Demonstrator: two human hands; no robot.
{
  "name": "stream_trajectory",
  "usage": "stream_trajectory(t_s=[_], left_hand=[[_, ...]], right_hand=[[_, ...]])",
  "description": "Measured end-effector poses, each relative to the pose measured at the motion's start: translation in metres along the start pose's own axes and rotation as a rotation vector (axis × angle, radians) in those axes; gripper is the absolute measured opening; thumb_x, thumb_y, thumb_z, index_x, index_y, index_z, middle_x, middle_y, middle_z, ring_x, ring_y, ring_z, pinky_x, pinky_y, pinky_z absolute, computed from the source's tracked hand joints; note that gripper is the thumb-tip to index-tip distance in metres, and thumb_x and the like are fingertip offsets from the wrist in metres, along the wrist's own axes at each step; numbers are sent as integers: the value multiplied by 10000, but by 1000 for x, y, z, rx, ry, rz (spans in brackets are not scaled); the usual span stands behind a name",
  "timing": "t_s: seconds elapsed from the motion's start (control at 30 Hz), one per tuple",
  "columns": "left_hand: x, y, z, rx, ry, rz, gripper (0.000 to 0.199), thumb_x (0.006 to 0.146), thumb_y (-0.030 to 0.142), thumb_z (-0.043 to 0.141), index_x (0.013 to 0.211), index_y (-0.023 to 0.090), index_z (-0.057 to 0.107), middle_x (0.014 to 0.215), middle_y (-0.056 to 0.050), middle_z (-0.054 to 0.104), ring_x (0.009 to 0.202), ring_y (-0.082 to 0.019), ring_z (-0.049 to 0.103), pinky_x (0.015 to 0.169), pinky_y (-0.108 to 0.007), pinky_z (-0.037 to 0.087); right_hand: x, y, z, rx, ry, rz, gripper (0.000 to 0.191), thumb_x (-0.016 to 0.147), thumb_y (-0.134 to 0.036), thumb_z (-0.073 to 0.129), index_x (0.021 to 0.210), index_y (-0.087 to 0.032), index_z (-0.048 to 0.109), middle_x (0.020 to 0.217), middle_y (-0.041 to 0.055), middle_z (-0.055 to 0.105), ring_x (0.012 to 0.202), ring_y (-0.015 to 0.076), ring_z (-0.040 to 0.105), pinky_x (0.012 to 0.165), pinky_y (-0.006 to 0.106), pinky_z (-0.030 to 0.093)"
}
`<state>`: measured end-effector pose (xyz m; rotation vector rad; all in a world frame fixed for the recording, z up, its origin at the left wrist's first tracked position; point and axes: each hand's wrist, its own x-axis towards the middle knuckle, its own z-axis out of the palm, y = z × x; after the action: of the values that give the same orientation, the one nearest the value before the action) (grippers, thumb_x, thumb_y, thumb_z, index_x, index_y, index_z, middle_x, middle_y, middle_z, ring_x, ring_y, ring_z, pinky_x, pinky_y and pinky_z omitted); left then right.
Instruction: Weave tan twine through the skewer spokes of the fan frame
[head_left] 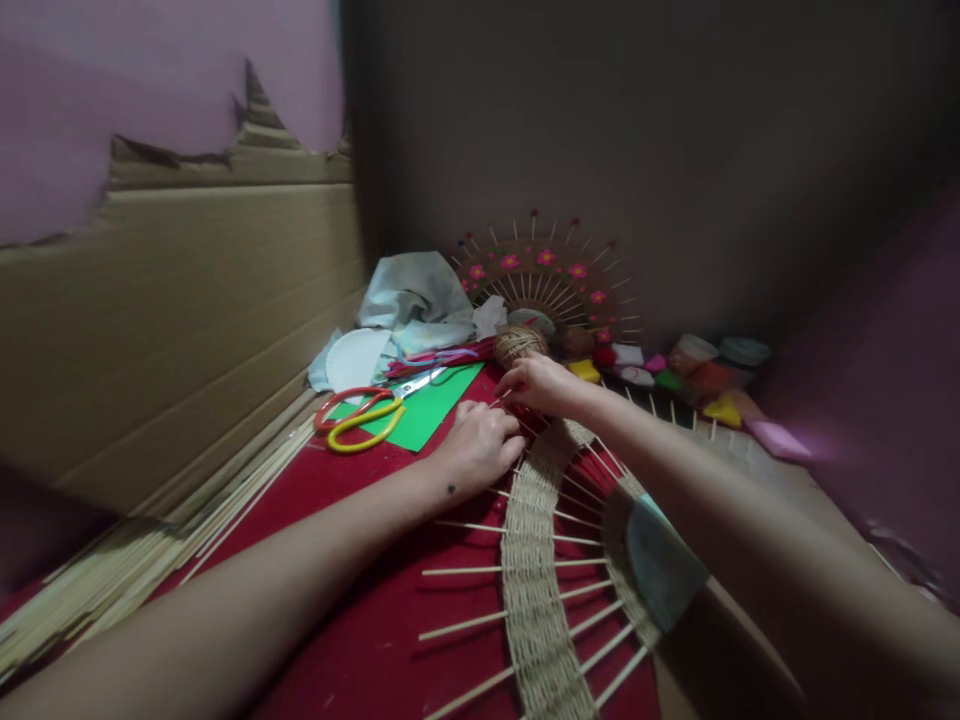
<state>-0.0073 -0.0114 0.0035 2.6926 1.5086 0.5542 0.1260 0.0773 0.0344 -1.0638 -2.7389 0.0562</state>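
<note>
A half-round woven fan [529, 580] of beige twine and thin sticks lies on the red surface, its sticks spreading out to the left. My left hand [480, 447] is curled over the stick ends at the fan's far part; its fingertips are partly hidden. Just beyond it, my right hand [544, 385] reaches across the top of the weave with its fingers pinched together close to the left hand. Something thin shows at those fingertips, too small to make out. A ball of twine [520, 343] sits right behind my right hand.
Scissors [367, 420] with red and yellow handles rest on green paper [427, 415]. Loose sticks [135, 570] lie along the cardboard [187, 330] at left. A decorated fan [547, 260] stands at the back, near crumpled cloth [420, 290] and several colourful lumps and tubs.
</note>
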Motion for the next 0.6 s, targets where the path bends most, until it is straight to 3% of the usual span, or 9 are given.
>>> stream_trajectory(t_s=[0.13, 0.37, 0.6], left_hand=[[-1, -1, 3, -2, 24, -9, 241, 839, 258, 449, 747, 179, 657, 775, -38, 668, 768, -206, 542, 755, -372, 340], [-1, -1, 4, -14, -4, -27, 263, 853, 294, 449, 769, 185, 672, 793, -44, 671, 782, -204, 538, 757, -367, 332], [-2, -3, 5, -50, -12, -34, 253, 852, 320, 465, 756, 175, 648, 806, -41, 673, 785, -206, 537, 776, -373, 335]], right_hand=[[8, 2, 5, -17, -25, -52, 192, 736, -220, 576, 836, -261, 734, 847, 40, 646, 796, 163, 550, 711, 240, 389], [17, 6, 8, 126, -239, -130, 270, 723, -120, 529, 911, -164, 718, 850, 33, 678, 758, 128, 573, 700, 186, 405], [22, 0, 5, 49, -307, 13, 246, 709, -137, 541, 877, -159, 719, 805, 20, 696, 716, 124, 591, 613, 169, 392]])
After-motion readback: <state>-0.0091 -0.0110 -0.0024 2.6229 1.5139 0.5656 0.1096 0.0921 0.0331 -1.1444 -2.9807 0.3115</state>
